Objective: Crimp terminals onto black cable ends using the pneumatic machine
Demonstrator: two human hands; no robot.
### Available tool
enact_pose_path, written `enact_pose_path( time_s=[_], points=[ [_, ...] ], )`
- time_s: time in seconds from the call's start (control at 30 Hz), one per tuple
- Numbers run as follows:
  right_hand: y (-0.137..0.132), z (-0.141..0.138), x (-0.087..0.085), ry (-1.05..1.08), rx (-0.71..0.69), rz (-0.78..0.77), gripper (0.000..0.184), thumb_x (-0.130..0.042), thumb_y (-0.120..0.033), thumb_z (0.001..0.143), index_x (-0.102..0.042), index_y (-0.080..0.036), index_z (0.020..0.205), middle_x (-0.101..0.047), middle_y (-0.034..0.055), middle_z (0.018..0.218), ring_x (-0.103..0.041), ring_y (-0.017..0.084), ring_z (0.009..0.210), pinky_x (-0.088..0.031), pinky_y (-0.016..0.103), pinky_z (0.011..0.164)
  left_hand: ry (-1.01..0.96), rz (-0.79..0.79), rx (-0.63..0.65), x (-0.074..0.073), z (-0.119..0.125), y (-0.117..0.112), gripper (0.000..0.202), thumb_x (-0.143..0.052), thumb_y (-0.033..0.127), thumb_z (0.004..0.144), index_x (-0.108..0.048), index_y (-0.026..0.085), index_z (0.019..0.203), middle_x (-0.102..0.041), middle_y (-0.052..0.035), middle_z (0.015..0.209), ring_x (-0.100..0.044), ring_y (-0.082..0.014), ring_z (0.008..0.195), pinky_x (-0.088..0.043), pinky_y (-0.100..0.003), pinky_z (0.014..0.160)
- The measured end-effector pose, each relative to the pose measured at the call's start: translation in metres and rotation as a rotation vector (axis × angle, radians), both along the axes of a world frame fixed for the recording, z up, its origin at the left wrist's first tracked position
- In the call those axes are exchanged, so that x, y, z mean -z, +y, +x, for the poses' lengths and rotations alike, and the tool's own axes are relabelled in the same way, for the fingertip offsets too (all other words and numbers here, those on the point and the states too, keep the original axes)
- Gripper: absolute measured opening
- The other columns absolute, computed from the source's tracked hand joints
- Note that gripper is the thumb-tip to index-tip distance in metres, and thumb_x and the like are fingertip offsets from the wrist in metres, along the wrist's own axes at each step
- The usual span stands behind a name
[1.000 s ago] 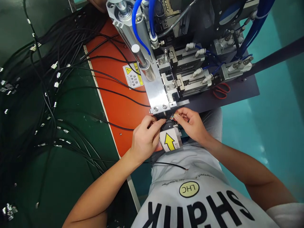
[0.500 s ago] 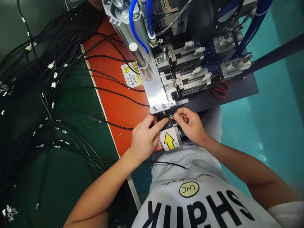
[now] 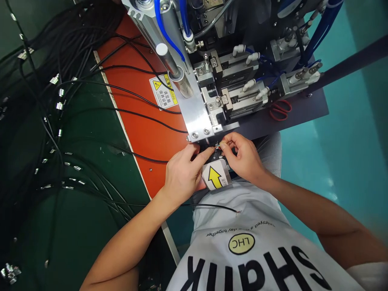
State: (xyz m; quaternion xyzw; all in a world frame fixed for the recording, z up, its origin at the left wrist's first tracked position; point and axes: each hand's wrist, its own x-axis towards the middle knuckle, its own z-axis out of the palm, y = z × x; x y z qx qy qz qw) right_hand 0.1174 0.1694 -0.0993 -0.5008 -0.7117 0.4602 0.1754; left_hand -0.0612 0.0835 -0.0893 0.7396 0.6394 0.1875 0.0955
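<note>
Sitting right in the gap between the two hands is a little bunch of thin wires (image 3: 217, 146), tucked in by the front edge of the machine (image 3: 239, 72). The wires are pinched between thumb and forefinger of the right hand (image 3: 244, 157), so that one's clamped on for sure. On the other side, the left hand (image 3: 184, 171) is brought right up to them with a fingertip, but whether anything's gripped there can't be told, as the underside is hidden. The hands themselves are held close but apart.

Just below the wires a yellow arrow label (image 3: 215, 177) is seen, and above them a shiny metal plate (image 3: 197, 117) is bolted on. A black cable (image 3: 145, 157) is run across the orange board (image 3: 145, 137) and gets hidden behind the left hand. Another cable (image 3: 212, 205) is stretched across in front of the shirt (image 3: 257, 214). Red scissor handles (image 3: 280, 110) are parked off to the right, and loads more cables are spread over the green table (image 3: 91, 226).
</note>
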Motion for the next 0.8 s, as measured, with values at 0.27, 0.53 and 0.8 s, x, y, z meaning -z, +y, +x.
enact_pose_path(
  time_s=[0.27, 0.53, 0.8],
  points=[
    [0.005, 0.004, 0.005, 0.014, -0.009, -0.085, 0.008, -0.056, -0.027, 0.092, -0.061, -0.021, 0.090, -0.069, 0.0021, 0.080, -0.066, 0.017, 0.068, -0.045, 0.028, 0.060, 0.009, -0.030, -0.021, -0.003, 0.003, 0.000, 0.036, -0.041, 0.017, 0.095, -0.065, 0.024, 0.121, -0.056, -0.0077, 0.091, -0.056, -0.0166, 0.080, -0.039, -0.025, 0.060],
    [-0.007, 0.008, -0.005, 0.160, 0.013, 0.178, 0.004, -0.063, -0.025, 0.089, -0.064, -0.022, 0.092, -0.065, 0.0019, 0.088, -0.062, 0.015, 0.077, -0.050, 0.030, 0.075, -0.033, -0.034, -0.033, -0.001, 0.001, -0.002, 0.035, -0.041, 0.020, 0.096, -0.066, 0.026, 0.121, -0.056, -0.0071, 0.093, -0.055, -0.0154, 0.079, -0.041, -0.024, 0.062],
    [0.004, 0.006, 0.007, 0.129, -0.032, 0.032, 0.008, -0.058, -0.027, 0.091, -0.060, -0.021, 0.086, -0.064, 0.0019, 0.083, -0.060, 0.015, 0.070, -0.048, 0.028, 0.068, -0.124, -0.051, -0.023, -0.003, -0.001, -0.001, 0.037, -0.041, 0.014, 0.094, -0.064, 0.025, 0.121, -0.058, -0.0066, 0.095, -0.057, -0.0153, 0.082, -0.044, -0.024, 0.063]
  ],
)
